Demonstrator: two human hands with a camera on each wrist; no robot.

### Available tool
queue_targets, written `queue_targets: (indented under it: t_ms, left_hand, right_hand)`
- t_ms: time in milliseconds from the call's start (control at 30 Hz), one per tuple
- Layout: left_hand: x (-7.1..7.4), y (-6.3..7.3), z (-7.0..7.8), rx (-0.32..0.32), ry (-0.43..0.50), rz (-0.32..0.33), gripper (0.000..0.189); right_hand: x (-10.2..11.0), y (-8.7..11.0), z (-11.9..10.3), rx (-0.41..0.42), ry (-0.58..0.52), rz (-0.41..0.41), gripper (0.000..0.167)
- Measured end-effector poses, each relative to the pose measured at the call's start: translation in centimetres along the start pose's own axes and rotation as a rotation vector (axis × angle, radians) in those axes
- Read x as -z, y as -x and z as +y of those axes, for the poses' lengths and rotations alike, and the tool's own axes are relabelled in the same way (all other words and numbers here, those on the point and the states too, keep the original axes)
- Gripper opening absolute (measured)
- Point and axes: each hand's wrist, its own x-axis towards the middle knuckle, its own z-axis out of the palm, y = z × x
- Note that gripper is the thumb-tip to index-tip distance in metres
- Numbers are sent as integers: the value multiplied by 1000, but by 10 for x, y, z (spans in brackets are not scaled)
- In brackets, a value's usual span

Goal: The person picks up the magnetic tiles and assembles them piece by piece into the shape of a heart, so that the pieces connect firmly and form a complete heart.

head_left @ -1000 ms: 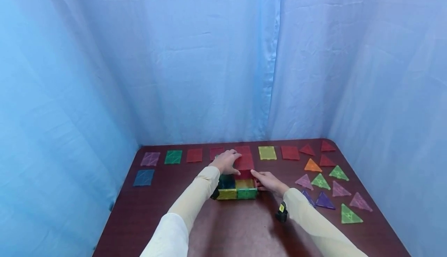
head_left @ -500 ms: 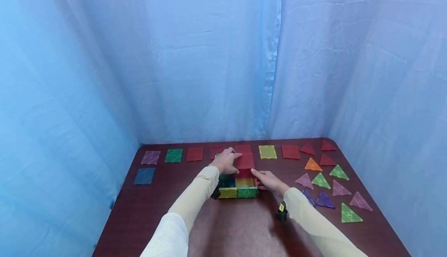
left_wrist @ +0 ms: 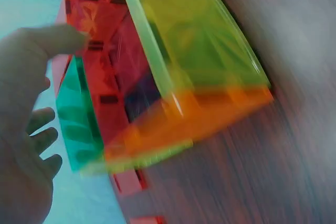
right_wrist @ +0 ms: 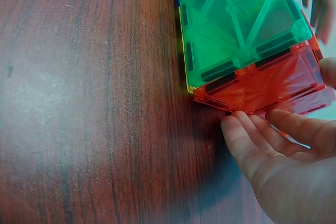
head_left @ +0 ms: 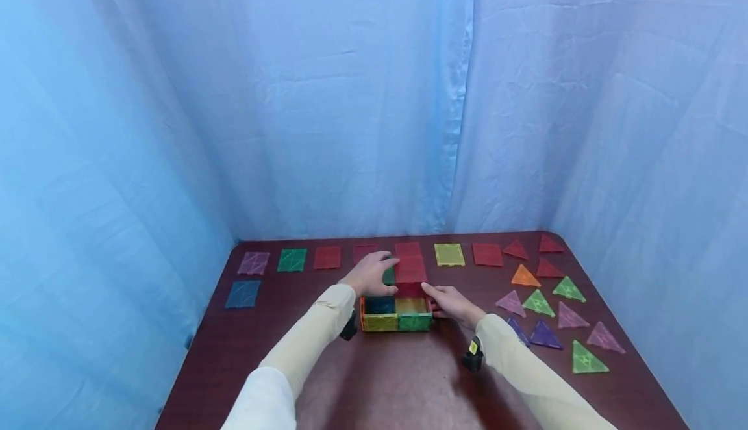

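A low box of translucent magnetic tiles (head_left: 380,323) stands mid-table, with yellow and green front walls, an orange left end (left_wrist: 210,111) and a red right end (right_wrist: 262,82). Red tiles (head_left: 410,267) rise at its back right, beside a green tile (left_wrist: 79,119). My left hand (head_left: 369,274) is over the back left of the box, fingers spread around the green tile, thumb reaching toward the red tiles. At the right end, my right hand (head_left: 451,303) holds the box, its fingertips low against the red wall and its thumb by the red tile's edge.
Along the table's far edge lie flat square tiles: purple (head_left: 254,263), green (head_left: 291,260), red (head_left: 327,258) and yellow (head_left: 449,254) among them. A blue square (head_left: 242,293) lies at left. Several triangles, including an orange one (head_left: 525,276), spread over the right side. Blue curtains (head_left: 350,92) surround the table.
My left hand has shifted slightly left, away from the red tiles, uncovering the orange left end and part of the green tile. My right hand stays in place.
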Motion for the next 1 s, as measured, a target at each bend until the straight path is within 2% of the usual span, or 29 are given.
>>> queue_targets:
  t_ms: [67, 167, 300, 367, 467, 567, 667, 767, 800, 867, 933, 1000]
  left_hand:
    - [4, 13, -12, 0, -3, 42, 63]
    - [11, 33, -37, 41, -56, 166, 52]
    - [19, 63, -77, 158, -150, 349, 36]
    - [23, 78, -99, 234, -179, 376, 33]
    - [29, 102, -132, 354, -169, 342, 36]
    - [31, 125, -162, 480, -93, 273, 43]
    - [24, 146, -185, 602, -6, 178, 50]
    - [7, 163, -201, 687, 48, 91, 56]
    - [1, 168, -205, 701, 60, 67, 58]
    - [-10, 175, -211, 708, 77, 59, 60]
    - [-20, 180, -217, 687, 76, 78, 63]
    - [-23, 181, -220, 653, 70, 115, 62]
  right_hand:
    - [0, 0, 0, -3, 0, 1, 67]
    - [1, 0, 0, 3, 9, -2, 69]
    - [2, 0, 0, 4, 11, -6, 72]
    - [2, 0, 1, 5, 13, -16, 71]
    - [3, 0, 0, 10, 19, -28, 68]
    - [3, 0, -1, 10, 14, -27, 67]
    - [1, 0, -1, 14, 12, -27, 69]
    - [0, 0, 0, 16, 13, -26, 73]
    - [0, 0, 1, 16, 12, -23, 74]
    - [-1, -1, 3, 14, 11, -17, 75]
    - [0, -1, 3, 19, 9, -10, 76]
    - [1, -2, 3, 20, 1, -2, 76]
